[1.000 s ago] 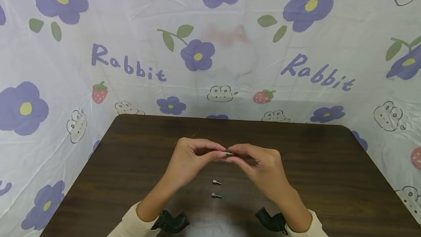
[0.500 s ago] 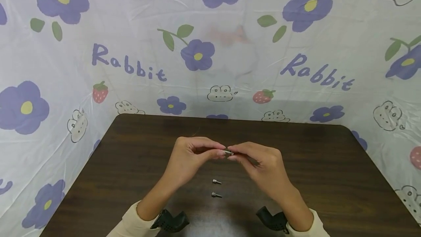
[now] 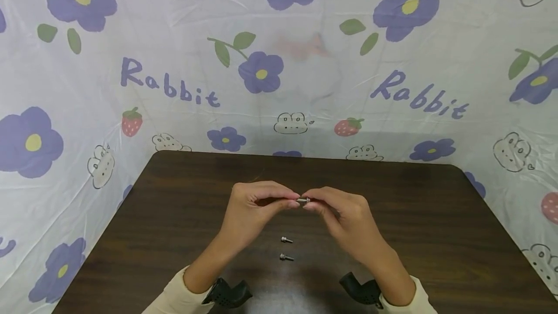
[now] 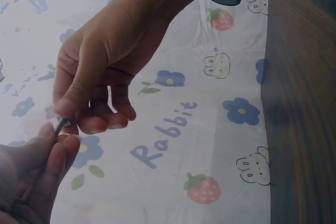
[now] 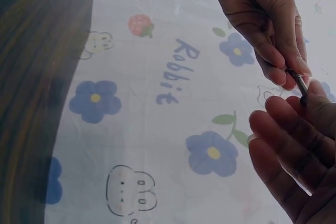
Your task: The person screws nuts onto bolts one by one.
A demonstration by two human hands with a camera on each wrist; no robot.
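A small metal bolt (image 3: pixel 302 200) is held level above the table in the head view, between the fingertips of both hands. My left hand (image 3: pixel 250 212) pinches its shank between thumb and index finger. At the wider end, the thumb and index finger of my right hand (image 3: pixel 344 212) pinch it. Threads show on the bolt (image 4: pixel 61 126) in the left wrist view, where part of it is hidden by fingers. The right wrist view shows the darker, wider end of the bolt (image 5: pixel 301 88) at my right thumb. Two similar bolts (image 3: pixel 286 240) lie on the table below the hands.
The dark wooden table (image 3: pixel 174 236) has rounded far corners. Behind and beside it hangs a white cloth (image 3: pixel 305 86) printed with flowers and rabbits. A black device (image 3: pixel 231 294) is on the left wrist, and another black device (image 3: pixel 359 290) on the right one.
Both hands stay nearly in place. The bolt has swung to a more level position, and the right fingertips have shifted slightly at its wider end. The two bolts on the table lie as before.
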